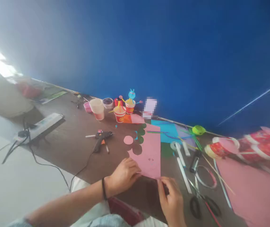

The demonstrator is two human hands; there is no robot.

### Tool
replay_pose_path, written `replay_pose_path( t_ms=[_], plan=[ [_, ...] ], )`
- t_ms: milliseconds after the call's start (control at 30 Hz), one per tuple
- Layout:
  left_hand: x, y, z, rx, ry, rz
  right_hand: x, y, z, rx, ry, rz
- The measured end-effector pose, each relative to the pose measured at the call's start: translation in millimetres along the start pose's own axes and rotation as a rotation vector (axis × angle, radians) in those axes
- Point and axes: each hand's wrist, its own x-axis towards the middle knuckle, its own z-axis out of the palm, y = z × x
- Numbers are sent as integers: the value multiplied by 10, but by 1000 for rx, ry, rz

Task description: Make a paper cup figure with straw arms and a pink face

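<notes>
A black plastic glue gun (pixel 101 138) lies ahead-left of the left hand (pixel 124 176), whose fingers touch the near edge of a pink paper sheet (pixel 152 146), grip unclear; the right hand (pixel 172 198) pinches its near-right corner, black-handled metal scissors (pixel 198 193) to that hand's right.

A pale, matte pink sheet (pixel 151 143) stretches away in front of the hands, flat-looking and longer than it is wide, its near edge running from the fingertips of the left hand (pixel 125 176) at one corner to the pinched thumb and finger of the right hand (pixel 171 197) at the other. Its long straight side runs forward from the right hand, while the opposite side, ahead of the left hand, is cut in rounded bites. Two small dark marks sit beyond the gap between the hands, too blurred to call spots or holes.
</notes>
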Motion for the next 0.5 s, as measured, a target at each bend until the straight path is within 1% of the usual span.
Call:
replay_pose_path(
  t_ms=[133, 233, 367, 500],
  plan=[
    [54, 107, 34, 55, -26, 16, -12, -34, 33, -23, -64, -21],
    [135, 181, 54, 118, -84, 7, -19, -55, 39, -4, -110, -3],
    [249, 240, 62, 181, -162, 10, -9, -71, 39, -4, -115, 6],
    [291, 239, 64, 225, -224, 24, -3, -74, 49, -10, -98, -13]
  ],
)
